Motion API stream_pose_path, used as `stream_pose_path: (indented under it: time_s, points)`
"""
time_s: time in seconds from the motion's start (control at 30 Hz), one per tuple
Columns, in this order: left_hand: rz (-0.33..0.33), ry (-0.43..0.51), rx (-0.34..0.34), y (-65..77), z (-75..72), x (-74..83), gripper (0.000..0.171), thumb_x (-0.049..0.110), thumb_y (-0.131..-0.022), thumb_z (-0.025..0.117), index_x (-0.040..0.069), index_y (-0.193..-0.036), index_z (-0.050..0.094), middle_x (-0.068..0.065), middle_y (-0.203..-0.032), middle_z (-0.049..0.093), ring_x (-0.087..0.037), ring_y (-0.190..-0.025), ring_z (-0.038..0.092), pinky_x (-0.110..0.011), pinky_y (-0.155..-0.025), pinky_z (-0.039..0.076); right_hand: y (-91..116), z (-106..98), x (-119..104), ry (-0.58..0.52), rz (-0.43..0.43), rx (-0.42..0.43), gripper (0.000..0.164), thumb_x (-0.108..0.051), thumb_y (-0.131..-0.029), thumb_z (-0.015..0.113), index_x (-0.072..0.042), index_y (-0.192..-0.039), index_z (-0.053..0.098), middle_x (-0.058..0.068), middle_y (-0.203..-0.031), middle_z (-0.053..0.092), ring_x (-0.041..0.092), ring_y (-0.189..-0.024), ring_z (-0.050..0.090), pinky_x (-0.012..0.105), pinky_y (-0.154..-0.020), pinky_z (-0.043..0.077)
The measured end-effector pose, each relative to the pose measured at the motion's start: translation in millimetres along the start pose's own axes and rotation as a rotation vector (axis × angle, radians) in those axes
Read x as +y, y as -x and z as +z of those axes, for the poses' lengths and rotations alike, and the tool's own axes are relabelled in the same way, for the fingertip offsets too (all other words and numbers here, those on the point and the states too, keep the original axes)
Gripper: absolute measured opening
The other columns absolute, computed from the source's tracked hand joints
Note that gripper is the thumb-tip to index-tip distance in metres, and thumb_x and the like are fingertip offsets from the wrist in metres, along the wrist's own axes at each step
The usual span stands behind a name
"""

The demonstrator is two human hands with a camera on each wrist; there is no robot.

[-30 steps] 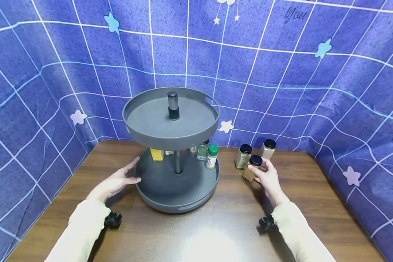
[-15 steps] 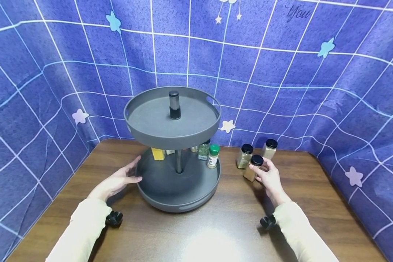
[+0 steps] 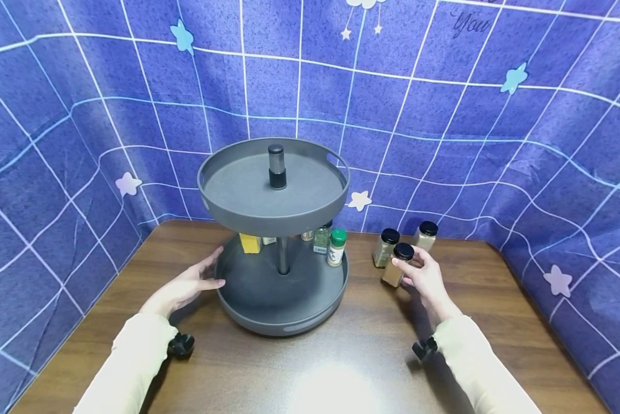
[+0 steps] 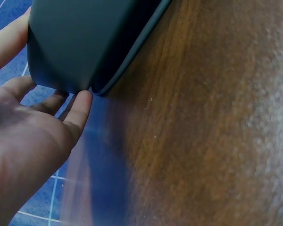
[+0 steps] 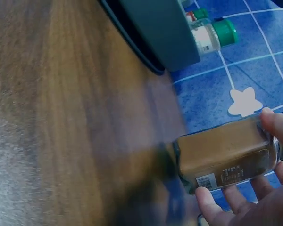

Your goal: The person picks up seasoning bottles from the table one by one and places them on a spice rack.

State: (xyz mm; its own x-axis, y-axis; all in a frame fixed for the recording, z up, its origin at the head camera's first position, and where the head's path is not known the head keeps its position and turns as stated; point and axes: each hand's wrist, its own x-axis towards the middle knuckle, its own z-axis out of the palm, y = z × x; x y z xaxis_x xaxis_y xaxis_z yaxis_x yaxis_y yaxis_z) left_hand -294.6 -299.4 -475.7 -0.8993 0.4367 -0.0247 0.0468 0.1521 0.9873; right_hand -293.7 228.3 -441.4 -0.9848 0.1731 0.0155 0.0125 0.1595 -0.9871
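Observation:
My right hand [image 3: 424,279] grips a square spice jar [image 3: 394,272] of brown powder with a black lid, thumb on one side and fingers on the other. In the right wrist view the jar [image 5: 224,153] shows a barcode label near its base. To the left, my left hand [image 3: 185,284] rests its extended fingers and thumb against the outer wall of the grey two-tier turntable's lower tray [image 3: 284,322]. The left wrist view shows those fingertips [image 4: 82,101] spread along the tray wall [image 4: 75,52].
A green-lidded bottle [image 3: 335,250], a jar of green herbs [image 3: 321,238] and a yellow box [image 3: 250,243] stand on the lower tray. The upper tray [image 3: 237,172] overhangs them. Two black-lidded jars, one greenish [image 3: 384,253] and one pale [image 3: 425,237], stand behind the right hand.
The brown spice jar in my right hand has shifted slightly up and left, closer to the greenish jar. My left hand stays at the tray.

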Motion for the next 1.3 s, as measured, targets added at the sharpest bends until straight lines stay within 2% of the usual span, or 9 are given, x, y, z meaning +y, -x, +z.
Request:
stream_pose_path:
  time_s: [0.33,0.6,0.67,0.97,1.3]
  points:
    - [0.005,0.001,-0.005,-0.7,0.2,0.6,0.089,0.004,-0.09,0.06,0.009,-0.152,-0.003,-0.009,-0.158,-0.014,-0.036,-0.141,-0.017,-0.061,-0.11,-0.004,-3.0,1.7,-22.5,0.045,-0.014,-0.068,0.057,-0.019,-0.083,0.073,-0.005,-0.131,0.047,-0.004,-0.104,0.055,0.0,-0.08,0.058,0.036,-0.076,0.055]
    - [0.008,0.0,-0.009,-0.8,-1.2,0.2,0.09,0.005,-0.089,0.061,0.009,-0.152,-0.003,-0.01,-0.158,-0.015,-0.036,-0.141,-0.017,-0.062,-0.109,-0.003,-2.9,5.4,-46.8,0.114,-0.064,-0.147,0.056,-0.018,-0.083,0.072,-0.003,-0.131,0.047,0.015,-0.124,0.052,0.001,-0.083,0.057,0.036,-0.074,0.056]
    - [0.011,-0.005,-0.01,-0.9,-1.7,-0.2,0.09,0.005,-0.089,0.061,0.008,-0.152,-0.004,-0.01,-0.157,-0.015,-0.036,-0.141,-0.017,-0.061,-0.11,-0.003,-3.4,6.4,-52.7,0.125,-0.078,-0.162,0.057,-0.018,-0.084,0.072,-0.003,-0.132,0.047,0.016,-0.126,0.051,0.001,-0.084,0.057,0.033,-0.073,0.056]
    - [0.012,-0.021,-0.011,-1.9,-3.5,-3.1,0.09,0.006,-0.089,0.062,0.01,-0.152,-0.002,-0.01,-0.158,-0.015,-0.037,-0.141,-0.016,-0.062,-0.109,-0.003,-6.3,13.1,-76.4,0.13,-0.122,-0.201,0.054,-0.021,-0.083,0.072,-0.004,-0.128,0.049,0.008,-0.113,0.057,0.002,-0.085,0.06,0.036,-0.077,0.055]
    - [0.006,-0.012,-0.012,-1.7,-3.2,-4.2,0.089,0.005,-0.09,0.061,0.01,-0.152,-0.002,-0.01,-0.157,-0.016,-0.036,-0.141,-0.017,-0.063,-0.109,-0.004,-4.5,24.9,-98.1,0.133,-0.129,-0.227,0.054,-0.022,-0.082,0.074,-0.007,-0.128,0.05,0.006,-0.113,0.055,0.005,-0.084,0.059,0.041,-0.08,0.055]
